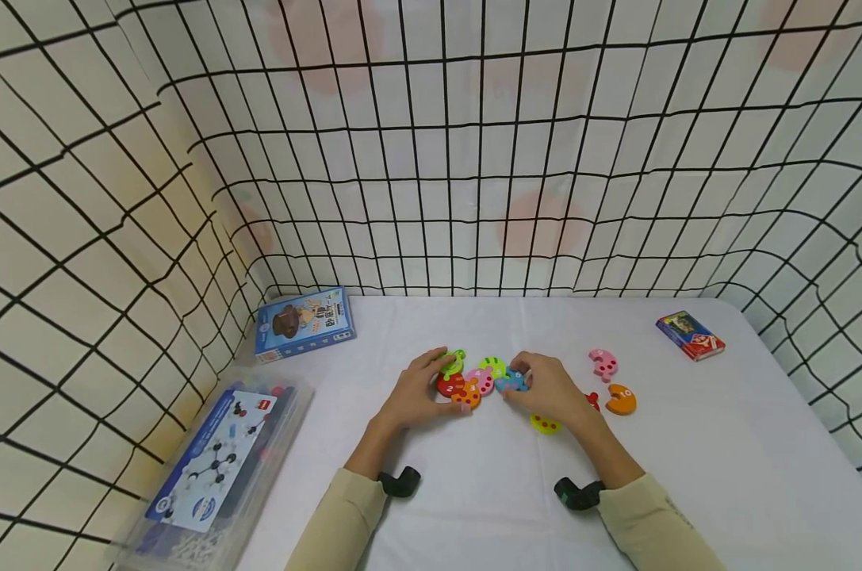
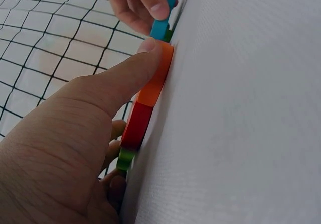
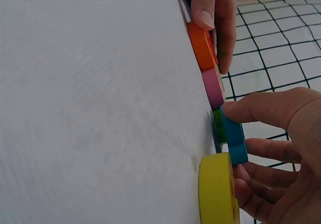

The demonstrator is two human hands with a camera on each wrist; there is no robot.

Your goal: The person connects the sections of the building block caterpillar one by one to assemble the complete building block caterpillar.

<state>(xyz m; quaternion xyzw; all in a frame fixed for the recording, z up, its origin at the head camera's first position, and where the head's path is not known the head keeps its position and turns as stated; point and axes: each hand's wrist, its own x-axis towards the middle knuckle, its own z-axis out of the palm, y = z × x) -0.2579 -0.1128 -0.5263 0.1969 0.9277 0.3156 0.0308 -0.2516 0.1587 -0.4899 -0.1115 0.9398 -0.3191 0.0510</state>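
A row of flat, numbered wooden puzzle pieces lies on the white table, joined edge to edge. In it are a green piece with a face (image 1: 453, 365), a red piece (image 1: 446, 386), an orange piece (image 1: 468, 396), a pink piece (image 1: 483, 380) and a striped green piece (image 1: 492, 365). My left hand (image 1: 412, 394) holds the row's left end, thumb against the orange edge, fingers round the far side by the green face. Between thumb and fingers, my right hand (image 1: 550, 388) pinches a blue piece (image 3: 233, 138), lifted slightly above the cloth beside the striped green one.
Loose pieces lie near my right hand: yellow-green (image 1: 545, 424), pink (image 1: 603, 364), orange (image 1: 621, 400) and a partly hidden red one (image 1: 592, 401). A blue box (image 1: 305, 323) and a clear plastic case (image 1: 216, 468) stand left; a small card box (image 1: 691, 335) lies right. Black netting surrounds the table.
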